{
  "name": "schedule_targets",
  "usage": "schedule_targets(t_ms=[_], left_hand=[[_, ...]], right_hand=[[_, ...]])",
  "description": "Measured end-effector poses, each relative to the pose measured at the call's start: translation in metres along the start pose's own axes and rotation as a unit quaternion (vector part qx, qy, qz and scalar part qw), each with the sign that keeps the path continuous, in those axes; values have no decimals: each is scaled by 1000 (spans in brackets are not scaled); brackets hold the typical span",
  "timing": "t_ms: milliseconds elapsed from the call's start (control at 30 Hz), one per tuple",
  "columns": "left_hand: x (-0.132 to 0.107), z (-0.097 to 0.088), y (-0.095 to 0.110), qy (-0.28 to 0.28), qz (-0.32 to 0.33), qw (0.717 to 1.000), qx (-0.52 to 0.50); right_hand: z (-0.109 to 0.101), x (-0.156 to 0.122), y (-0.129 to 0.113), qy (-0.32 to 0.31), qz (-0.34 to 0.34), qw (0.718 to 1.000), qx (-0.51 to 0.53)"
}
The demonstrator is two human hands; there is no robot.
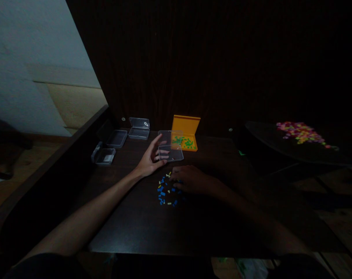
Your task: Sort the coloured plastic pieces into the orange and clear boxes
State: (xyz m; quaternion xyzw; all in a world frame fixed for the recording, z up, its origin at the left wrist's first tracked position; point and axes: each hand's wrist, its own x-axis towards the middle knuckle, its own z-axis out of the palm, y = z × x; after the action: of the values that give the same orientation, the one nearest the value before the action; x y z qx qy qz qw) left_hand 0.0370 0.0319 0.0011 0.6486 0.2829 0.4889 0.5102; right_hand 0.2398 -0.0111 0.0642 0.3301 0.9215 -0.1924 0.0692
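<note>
My left hand (151,158) reaches across the dark table (135,224) and grips a clear plastic box (170,149), thumb along its left side and fingers under its open lid. My right hand (188,179) lies palm down over a scatter of small blue and pale yellow pieces (165,192). Its fingers are curled at the pile's top edge; whether they hold a piece is hidden in the dim light. Just behind the clear box stands an open orange box (185,131) with green pieces inside.
Three more clear plastic boxes sit at the table's back left: one (139,128) open near the wall, one (116,138) beside it, one (104,155) nearer me. A dark round table (265,143) on the right carries a heap of pink and yellow pieces (300,132).
</note>
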Motion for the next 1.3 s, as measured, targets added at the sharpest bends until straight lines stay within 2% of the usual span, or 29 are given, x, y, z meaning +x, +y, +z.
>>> schedule_targets(t_ms=[500, 567, 767, 900, 1067, 1300], left_hand=[[-1, 1, 0, 6, -6, 1000, -4], [0, 1, -1, 4, -2, 1000, -9], [-1, 4, -1, -10, -1, 1000, -25], [-4, 11, 3, -33, -26, 997, -58], [-7, 19, 8, -44, -49, 995, -78], [-7, 17, 7, -46, -43, 996, -70]], right_hand=[[3, 1, 1, 26, -25, 999, 7], [0, -3, 5, 58, -33, 997, 26], [-18, -14, 25, 210, -63, 972, 84], [-24, -11, 43, 287, -36, 949, 125], [-18, -2, 62, 322, 5, 935, 150], [-14, 1, 64, 306, 16, 944, 122]])
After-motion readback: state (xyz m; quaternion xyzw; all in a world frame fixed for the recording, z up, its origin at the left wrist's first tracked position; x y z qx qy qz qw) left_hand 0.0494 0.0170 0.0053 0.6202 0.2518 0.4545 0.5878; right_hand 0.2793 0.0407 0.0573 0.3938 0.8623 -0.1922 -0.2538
